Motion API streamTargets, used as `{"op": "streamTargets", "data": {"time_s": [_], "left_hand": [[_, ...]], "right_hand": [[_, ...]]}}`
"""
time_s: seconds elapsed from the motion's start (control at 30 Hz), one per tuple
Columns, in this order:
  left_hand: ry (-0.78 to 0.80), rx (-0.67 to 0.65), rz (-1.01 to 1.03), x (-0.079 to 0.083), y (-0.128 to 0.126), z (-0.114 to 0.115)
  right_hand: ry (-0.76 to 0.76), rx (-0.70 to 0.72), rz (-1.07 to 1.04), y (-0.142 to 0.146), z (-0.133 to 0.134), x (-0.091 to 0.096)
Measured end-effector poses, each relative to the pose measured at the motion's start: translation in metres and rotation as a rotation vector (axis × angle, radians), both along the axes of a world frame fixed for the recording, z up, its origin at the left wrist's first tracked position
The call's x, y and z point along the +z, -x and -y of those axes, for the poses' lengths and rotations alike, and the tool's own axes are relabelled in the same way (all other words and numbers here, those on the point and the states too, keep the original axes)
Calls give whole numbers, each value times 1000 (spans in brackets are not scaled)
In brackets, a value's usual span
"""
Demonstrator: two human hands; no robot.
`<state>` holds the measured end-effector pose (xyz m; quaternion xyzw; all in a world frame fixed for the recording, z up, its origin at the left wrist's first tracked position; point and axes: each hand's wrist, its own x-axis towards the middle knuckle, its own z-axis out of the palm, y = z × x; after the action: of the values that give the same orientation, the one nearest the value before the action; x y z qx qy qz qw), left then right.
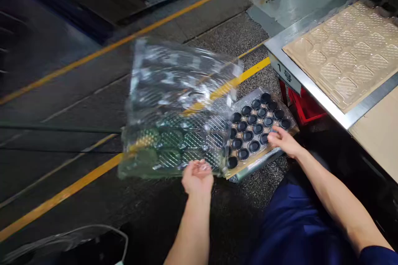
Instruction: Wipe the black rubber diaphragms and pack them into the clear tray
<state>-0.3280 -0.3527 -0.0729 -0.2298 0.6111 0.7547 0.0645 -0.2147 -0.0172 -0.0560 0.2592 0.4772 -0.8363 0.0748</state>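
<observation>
My left hand point(197, 177) grips the near edge of a clear embossed plastic sheet point(177, 107) and holds it lifted and tilted over the floor; the sheet is blurred by motion. My right hand point(284, 140) rests with curled fingers on the near right edge of a tray point(280, 133) filled with several round black parts point(251, 124). That tray lies on a low stack near the floor, partly covered by the lifted sheet.
A metal table edge point(311, 87) at the right carries a tan moulded tray point(348, 54). A red crate point(303, 105) sits under it. Yellow lines point(62, 194) cross the dark floor. My blue-clad leg point(295, 223) is at the lower right.
</observation>
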Motion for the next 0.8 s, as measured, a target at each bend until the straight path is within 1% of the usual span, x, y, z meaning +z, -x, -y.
{"op": "streamTargets", "data": {"time_s": [0.07,0.1,0.13,0.2,0.27,0.3,0.33,0.37,0.4,0.43,0.47,0.5,0.53,0.57,0.6,0.63,0.67,0.7,0.73,0.77,0.8], "left_hand": [[-239,159,75,-1,-28,-37],[-322,192,133,-2,-42,-56],[-377,195,183,-2,-56,-75],[-418,147,260,-2,-81,-107],[-426,77,337,-1,-104,-128],[-429,12,394,1,-116,-134],[-427,-96,467,4,-127,-137],[-402,-248,537,10,-137,-136],[-335,-425,572,18,-145,-132],[-214,-595,549,29,-150,-125],[-41,-723,447,43,-151,-115],[175,-784,264,59,-145,-101],[420,-749,23,76,-134,-86],[646,-637,-255,95,-116,-69],[873,-472,-511,113,-92,-51],[1084,-254,-705,130,-64,-35],[1246,-137,-773,143,-33,-20],[1350,-96,-765,152,-1,-6],[1406,-110,-666,157,29,5],[1415,-134,-505,157,56,13],[1375,-198,-346,155,80,19]], "right_hand": [[-60,150,54,6,35,2],[-85,186,61,8,53,2],[-112,182,53,10,70,3],[-161,79,11,12,98,3],[-172,-34,-39,14,112,4],[-160,-61,-68,14,111,4],[-140,-69,-100,15,106,4],[-118,-62,-136,15,97,5],[-100,-53,-169,14,83,5],[-88,-57,-190,13,66,5],[-85,-68,-192,12,48,4],[-81,-83,-181,10,28,4],[-71,-103,-163,8,8,3],[-59,-109,-143,6,-11,2],[-44,-99,-132,4,-29,2],[-31,-95,-129,2,-44,2],[-19,-102,-129,1,-56,3],[-7,-117,-133,1,-65,4],[7,-137,-137,2,-72,7],[24,-153,-140,2,-76,11],[43,-153,-142,4,-79,14]]}}
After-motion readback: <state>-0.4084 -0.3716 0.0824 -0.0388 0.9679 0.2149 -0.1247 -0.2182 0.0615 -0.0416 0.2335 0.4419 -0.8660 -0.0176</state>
